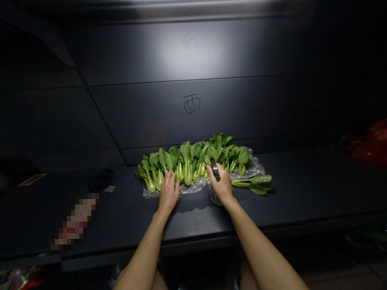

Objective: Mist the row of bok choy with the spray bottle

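Note:
A row of green bok choy (193, 159) lies on a clear plastic sheet (255, 169) on a dark shelf. My left hand (168, 193) rests with fingers stretched out flat against the stems at the row's left part. My right hand (221, 184) is closed round a small dark tool (215, 168) that points up into the greens; below the hand a clear piece shows, which I cannot make out. One loose bok choy (255, 184) lies apart on the shelf, right of my right hand.
The dark shelf (302, 193) runs left and right, with a dark back wall (242, 112) bearing a chalked mark. A blurred packet (77, 219) and a dark lump (101, 179) lie at the left. Red things (373, 145) sit far right.

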### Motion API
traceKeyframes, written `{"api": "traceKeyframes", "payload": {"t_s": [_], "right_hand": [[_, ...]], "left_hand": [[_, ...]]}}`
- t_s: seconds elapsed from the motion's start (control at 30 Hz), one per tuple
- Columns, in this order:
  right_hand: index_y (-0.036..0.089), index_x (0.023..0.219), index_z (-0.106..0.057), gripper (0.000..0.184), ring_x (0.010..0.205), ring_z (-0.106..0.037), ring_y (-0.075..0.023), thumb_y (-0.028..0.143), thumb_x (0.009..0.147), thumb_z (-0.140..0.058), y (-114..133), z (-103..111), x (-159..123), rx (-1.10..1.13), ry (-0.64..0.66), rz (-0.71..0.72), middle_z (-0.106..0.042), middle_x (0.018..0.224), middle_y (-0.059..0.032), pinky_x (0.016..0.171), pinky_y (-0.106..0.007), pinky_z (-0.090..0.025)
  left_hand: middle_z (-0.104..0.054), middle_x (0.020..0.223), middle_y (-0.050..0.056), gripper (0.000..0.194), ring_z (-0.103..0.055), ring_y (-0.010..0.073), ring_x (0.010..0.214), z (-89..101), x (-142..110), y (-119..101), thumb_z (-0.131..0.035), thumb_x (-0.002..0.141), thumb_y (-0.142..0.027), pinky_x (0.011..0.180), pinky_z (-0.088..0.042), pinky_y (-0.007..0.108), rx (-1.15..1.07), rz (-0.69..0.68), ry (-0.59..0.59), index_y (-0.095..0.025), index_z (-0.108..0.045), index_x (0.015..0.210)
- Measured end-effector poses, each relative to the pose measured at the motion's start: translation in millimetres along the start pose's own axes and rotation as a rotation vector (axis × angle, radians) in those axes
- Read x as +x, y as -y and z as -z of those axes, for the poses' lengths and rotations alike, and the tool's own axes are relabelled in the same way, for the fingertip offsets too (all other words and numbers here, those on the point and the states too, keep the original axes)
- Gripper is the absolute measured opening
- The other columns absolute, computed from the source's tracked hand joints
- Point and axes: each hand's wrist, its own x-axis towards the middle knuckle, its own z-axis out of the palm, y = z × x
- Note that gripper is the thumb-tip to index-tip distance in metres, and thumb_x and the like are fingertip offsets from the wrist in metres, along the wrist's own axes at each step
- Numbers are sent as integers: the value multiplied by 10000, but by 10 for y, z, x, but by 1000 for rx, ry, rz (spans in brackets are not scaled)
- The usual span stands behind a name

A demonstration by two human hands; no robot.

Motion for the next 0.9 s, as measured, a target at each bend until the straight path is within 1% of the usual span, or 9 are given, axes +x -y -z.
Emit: {"api": "traceKeyframes", "payload": {"t_s": [0.1, 0.27, 0.33, 0.5, 0.77, 0.9], "right_hand": [[188, 1020, -628, 406, 838, -655, -247, 508, 918, -400, 9, 11, 0, -8, 11, 12, -706, 888, -99, 694, -290, -421], [179, 1008, -616, 399, 845, -652, -232, 498, 924, -391, 60, 15, -35, 37, 77, 133, -693, 921, -97, 717, -286, -436], [178, 1009, -614, 399, 853, -653, -231, 495, 928, -387, 88, -1, -56, 51, 87, 153, -690, 936, -99, 731, -289, -442], [181, 1002, -618, 408, 863, -654, -236, 506, 929, -382, 136, -45, -76, 52, 67, 143, -694, 929, -101, 745, -300, -448], [180, 983, -624, 428, 763, -647, -223, 530, 913, -389, 74, -29, -22, 52, 26, 67, -693, 823, -86, 665, -283, -428], [186, 955, -630, 417, 756, -649, -217, 560, 869, -467, 63, -5, -10, 73, 26, 68, -697, 825, -74, 663, -275, -432]], "left_hand": [[-456, 1424, 201, 398, -317, 314, 1398, 4, 1, -3, -411, 906, -237, 1123, -288, 545, 7, -5, 4, -105, -527, 1262], [-453, 1425, 206, 400, -320, 318, 1396, -1, 9, -15, -406, 908, -233, 1122, -290, 546, 8, -2, 10, -95, -527, 1263], [-456, 1423, 201, 399, -322, 317, 1395, 1, 8, -17, -408, 907, -231, 1122, -292, 542, 0, -2, 12, -99, -528, 1263], [-464, 1419, 185, 396, -324, 300, 1396, 14, -6, -10, -410, 907, -233, 1119, -300, 540, -23, -3, -1, -129, -523, 1272], [-471, 1414, 186, 398, -330, 296, 1394, 1, -11, 5, -413, 903, -234, 1114, -304, 545, -25, -10, -19, -131, -523, 1271], [-473, 1414, 182, 394, -330, 298, 1394, -6, -8, -3, -415, 903, -242, 1118, -297, 543, -31, -1, -17, -132, -527, 1264]]}}
